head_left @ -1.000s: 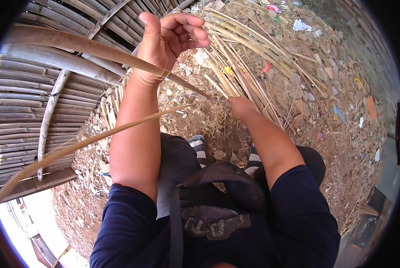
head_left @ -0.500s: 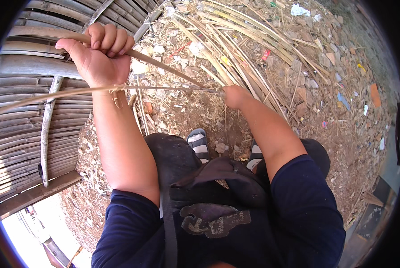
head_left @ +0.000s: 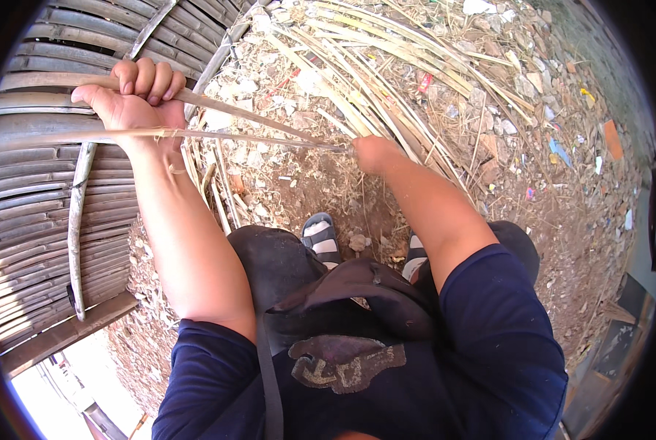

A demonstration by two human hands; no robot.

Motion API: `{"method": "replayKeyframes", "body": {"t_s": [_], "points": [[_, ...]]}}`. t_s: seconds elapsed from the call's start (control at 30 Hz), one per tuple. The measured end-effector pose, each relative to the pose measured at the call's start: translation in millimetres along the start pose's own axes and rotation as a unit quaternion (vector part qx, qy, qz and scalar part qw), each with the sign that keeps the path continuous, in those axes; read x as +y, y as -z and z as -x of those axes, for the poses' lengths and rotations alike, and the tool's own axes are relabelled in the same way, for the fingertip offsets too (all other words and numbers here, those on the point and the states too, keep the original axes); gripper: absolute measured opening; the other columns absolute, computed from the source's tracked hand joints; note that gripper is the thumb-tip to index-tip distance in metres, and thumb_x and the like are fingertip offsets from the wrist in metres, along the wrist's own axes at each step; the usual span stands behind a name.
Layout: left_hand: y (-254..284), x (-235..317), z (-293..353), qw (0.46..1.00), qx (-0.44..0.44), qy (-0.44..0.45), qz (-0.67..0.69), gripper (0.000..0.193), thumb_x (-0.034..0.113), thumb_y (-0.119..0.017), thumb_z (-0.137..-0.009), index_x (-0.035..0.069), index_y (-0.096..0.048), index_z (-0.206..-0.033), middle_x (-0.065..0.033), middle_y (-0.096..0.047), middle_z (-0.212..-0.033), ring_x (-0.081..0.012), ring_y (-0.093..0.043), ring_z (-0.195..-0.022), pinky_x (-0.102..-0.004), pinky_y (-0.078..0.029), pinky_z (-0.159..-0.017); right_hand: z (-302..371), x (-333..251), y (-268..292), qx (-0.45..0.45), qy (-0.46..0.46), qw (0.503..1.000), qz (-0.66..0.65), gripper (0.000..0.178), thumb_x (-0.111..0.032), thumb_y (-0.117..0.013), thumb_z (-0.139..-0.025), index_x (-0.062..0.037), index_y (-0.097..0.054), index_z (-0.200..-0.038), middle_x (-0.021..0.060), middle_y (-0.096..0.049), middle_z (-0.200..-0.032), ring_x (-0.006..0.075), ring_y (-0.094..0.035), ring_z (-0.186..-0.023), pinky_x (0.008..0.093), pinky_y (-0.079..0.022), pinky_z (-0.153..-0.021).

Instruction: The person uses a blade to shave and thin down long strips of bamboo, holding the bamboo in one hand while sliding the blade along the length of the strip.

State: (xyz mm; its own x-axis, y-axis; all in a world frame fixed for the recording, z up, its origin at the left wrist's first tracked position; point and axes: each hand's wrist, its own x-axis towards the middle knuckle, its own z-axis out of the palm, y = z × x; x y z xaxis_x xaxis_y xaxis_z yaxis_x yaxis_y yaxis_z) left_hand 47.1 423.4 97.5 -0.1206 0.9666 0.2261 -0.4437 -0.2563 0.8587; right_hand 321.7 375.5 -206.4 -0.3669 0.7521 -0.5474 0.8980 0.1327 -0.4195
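Note:
My left hand [head_left: 133, 99] is raised at the upper left, fingers curled around a long pale bamboo strip [head_left: 247, 116]. A second thin strip [head_left: 254, 138] runs almost level under that hand toward my right hand [head_left: 372, 152], which is closed at the point where the two strips meet. The right fist sits low over the dirt, just in front of a heap of split bamboo strips [head_left: 386, 70]. What is inside the right fist is hidden by the fingers.
A wall of stacked bamboo poles [head_left: 42, 198] curves along the left. Loose strips, stones and scraps of litter [head_left: 562, 150] cover the dirt ground. My sandalled feet [head_left: 320, 235] stand below the hands, and a dark bag [head_left: 357, 293] hangs at my chest.
My left hand has moved from the upper middle out to the left and shut on the strip, pulling it away from the other strip. The right hand stayed near the heap.

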Motion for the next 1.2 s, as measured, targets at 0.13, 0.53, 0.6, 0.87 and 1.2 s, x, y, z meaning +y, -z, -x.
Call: {"method": "replayKeyframes", "body": {"t_s": [0.13,0.53,0.6,0.87,1.2], "points": [[1.6,1.3,6.6,0.999,0.04,-0.013,-0.024,0.075,0.088,-0.034,-0.083,0.015,-0.035,-0.065,0.0043,-0.021,-0.058,-0.0115,-0.018,-0.056,-0.028,-0.021,-0.056,7.2,-5.9,-28.9,0.095,-0.064,0.993,0.002,0.029,-0.005,-0.056,-0.087,-0.0037,-0.06,-0.116,0.0216,-0.072,-0.104,0.0369,-0.07,-0.101,0.0477,-0.056,-0.085],[6.8,-0.9,-6.3,1.0,0.009,-0.005,-0.022,0.076,0.089,-0.033,-0.083,0.015,-0.031,-0.065,0.0035,-0.019,-0.059,-0.0133,-0.016,-0.057,-0.0295,-0.021,-0.057,-29.4,18.6,-15.0,-0.019,0.035,0.999,-0.033,0.035,-0.016,-0.066,-0.073,-0.0006,-0.067,-0.105,0.024,-0.071,-0.101,0.0388,-0.069,-0.098,0.0461,-0.055,-0.088],[12.3,0.0,-8.4,1.0,0.001,0.0,-0.017,0.076,0.089,-0.035,-0.082,0.016,-0.031,-0.065,0.0037,-0.019,-0.059,-0.0132,-0.016,-0.057,-0.0295,-0.021,-0.057,-34.3,21.5,-18.2,-0.024,0.035,0.998,-0.052,0.034,-0.017,-0.067,-0.073,0.0006,-0.067,-0.103,0.0239,-0.071,-0.099,0.0387,-0.069,-0.096,0.046,-0.055,-0.087],[49.9,8.5,-13.0,0.991,-0.086,0.057,0.085,0.069,0.083,-0.054,-0.079,0.016,-0.039,-0.067,0.005,-0.025,-0.06,-0.0117,-0.024,-0.059,-0.028,-0.026,-0.061,-29.3,19.4,-15.5,-0.257,-0.06,0.935,-0.238,0.039,-0.021,-0.071,-0.075,0.0055,-0.064,-0.103,0.0226,-0.072,-0.096,0.039,-0.07,-0.094,0.0459,-0.055,-0.083],[80.8,10.4,-12.0,0.994,-0.057,0.042,0.078,0.07,0.083,-0.048,-0.079,0.015,-0.039,-0.068,0.0039,-0.028,-0.061,-0.0125,-0.026,-0.059,-0.0293,-0.027,-0.063,-6.6,15.1,-23.1,0.07,-0.054,0.995,0.053,0.034,-0.007,-0.06,-0.087,-0.0131,-0.065,-0.12,0.0148,-0.073,-0.11,0.0302,-0.071,-0.105,0.0446,-0.057,-0.088]]}}
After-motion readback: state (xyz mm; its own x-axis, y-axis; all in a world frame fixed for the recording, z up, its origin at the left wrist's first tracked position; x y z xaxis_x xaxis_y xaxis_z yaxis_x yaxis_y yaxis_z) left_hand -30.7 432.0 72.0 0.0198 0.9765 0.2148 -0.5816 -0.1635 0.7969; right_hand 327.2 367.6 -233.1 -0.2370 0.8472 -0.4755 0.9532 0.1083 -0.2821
